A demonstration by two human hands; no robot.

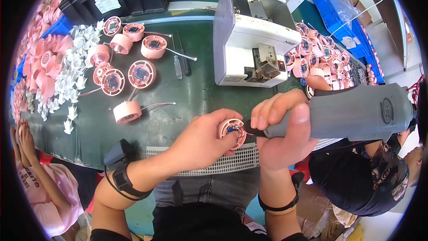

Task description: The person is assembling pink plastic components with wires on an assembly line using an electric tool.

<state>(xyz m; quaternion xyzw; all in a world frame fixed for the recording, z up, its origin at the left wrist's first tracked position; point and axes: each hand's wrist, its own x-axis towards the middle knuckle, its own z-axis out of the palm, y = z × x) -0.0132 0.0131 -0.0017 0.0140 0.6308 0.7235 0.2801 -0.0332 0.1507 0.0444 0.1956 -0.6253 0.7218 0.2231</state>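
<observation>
My left hand (203, 138) is closed around a pink round housing (240, 139) with a small blue circuit board inside, its open face turned to the right. My right hand (285, 127) grips a grey electric screwdriver (356, 111), held nearly level. The dark tip of the tool points left at the housing and ends at or very near its rim; I cannot tell whether it touches a screw. Both hands are above the front edge of the green table (178, 96).
Several pink housings with boards and wires (141, 74) lie at the left, beside white plastic pieces (80, 44). Two thin screwdrivers (178, 67) lie near a white machine (252, 35). More housings (321, 53) are piled at right. Other people (361, 174) sit on both sides.
</observation>
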